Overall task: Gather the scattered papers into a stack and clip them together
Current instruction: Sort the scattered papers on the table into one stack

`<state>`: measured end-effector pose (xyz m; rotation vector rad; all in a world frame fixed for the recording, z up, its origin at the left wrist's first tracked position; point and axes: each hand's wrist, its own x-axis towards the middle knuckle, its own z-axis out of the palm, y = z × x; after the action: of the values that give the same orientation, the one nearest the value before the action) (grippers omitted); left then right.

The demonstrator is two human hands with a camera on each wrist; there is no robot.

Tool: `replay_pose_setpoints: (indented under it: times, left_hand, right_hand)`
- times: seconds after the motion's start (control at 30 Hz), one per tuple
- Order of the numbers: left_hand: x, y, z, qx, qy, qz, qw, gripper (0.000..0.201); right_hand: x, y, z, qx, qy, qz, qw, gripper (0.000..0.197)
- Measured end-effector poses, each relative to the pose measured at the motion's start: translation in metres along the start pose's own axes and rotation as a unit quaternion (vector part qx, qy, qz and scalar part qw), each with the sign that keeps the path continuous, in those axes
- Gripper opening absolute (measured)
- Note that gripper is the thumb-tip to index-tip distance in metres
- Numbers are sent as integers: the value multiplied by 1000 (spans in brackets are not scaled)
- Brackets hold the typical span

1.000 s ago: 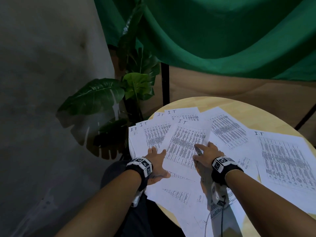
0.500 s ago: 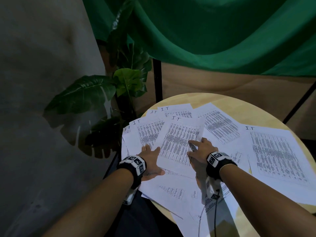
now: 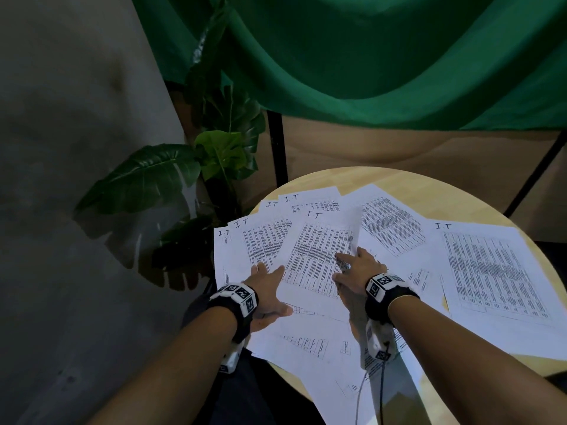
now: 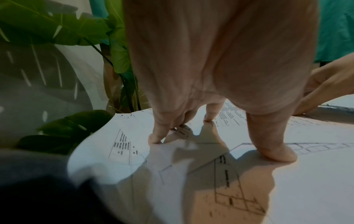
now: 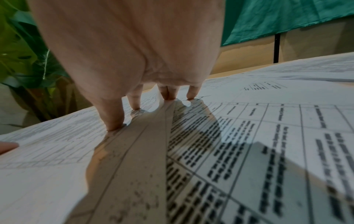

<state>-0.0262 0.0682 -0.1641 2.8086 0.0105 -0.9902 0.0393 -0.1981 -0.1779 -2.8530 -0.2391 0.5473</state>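
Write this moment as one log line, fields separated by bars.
stage: gathering | left hand: flat on papers | right hand: fingertips on papers | clipped: no

Most of the round table (image 3: 383, 179) is covered by overlapping papers (image 3: 319, 259), which run past its left and near edges. Bare wood is left only along the far edge and in a small patch at the near right edge. The left edge is crowded by a leafy plant (image 3: 214, 161). Behind the far edge, a black pole (image 3: 277, 148) and a hanging green cloth (image 3: 368, 56) are found.
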Motion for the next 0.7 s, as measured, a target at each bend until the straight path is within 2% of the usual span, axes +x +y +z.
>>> replay_pose_setpoints:
  times: [0.33, 0.7]
  left_hand:
    - [-7, -1, 4, -12, 15, 4, 1000, 125]
    - [-1, 2, 0, -2, -5, -8, 1000, 127]
  right_hand:
    - [-2, -1, -4, 7, -15, 2, 1000, 69]
    - [4, 2, 0, 8, -1, 1, 1000, 68]
